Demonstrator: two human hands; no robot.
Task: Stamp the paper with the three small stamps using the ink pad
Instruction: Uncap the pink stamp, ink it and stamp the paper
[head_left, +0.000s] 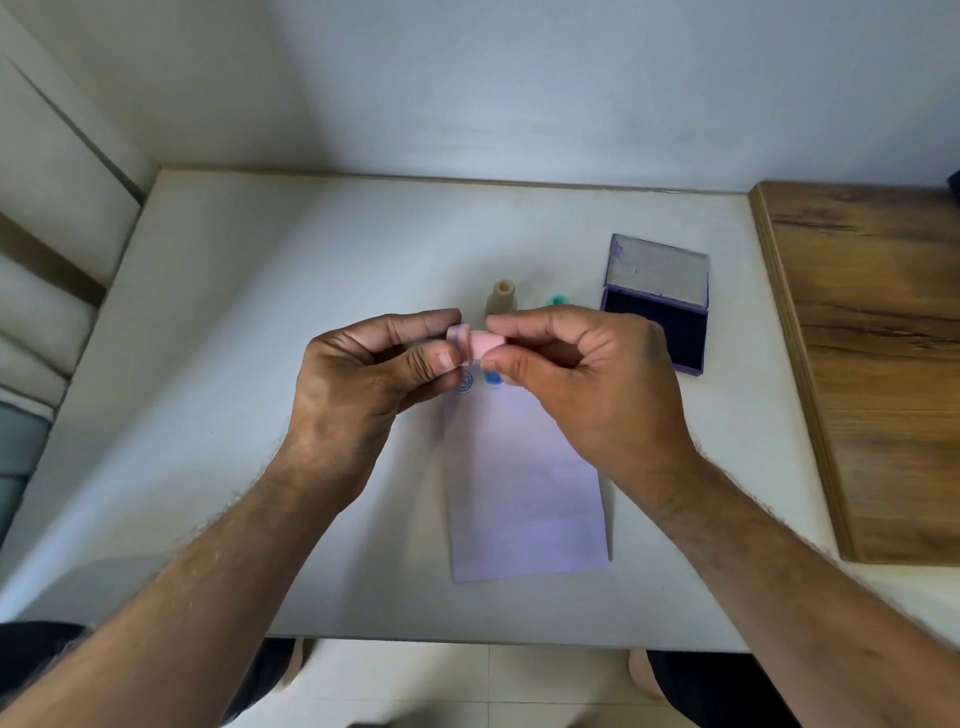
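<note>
A small pink stamp (480, 345) is held above the far end of the white paper (524, 499). My left hand (374, 374) pinches its wider left end, and my right hand (587, 374) pinches its narrower right end. Under the hands, two blue stamp marks (477, 383) show on the paper's far edge. A beige stamp (501, 297) stands upright just beyond my fingers. A teal stamp (558, 300) lies to its right, partly hidden by my right hand. The purple ink pad (657, 322) sits open at the right, lid raised.
The white table (260, 364) meets a wall at the back. A wooden board (878, 364) borders the table on the right. A cushioned seat is at the far left. Floor tiles and my knees show below the near edge.
</note>
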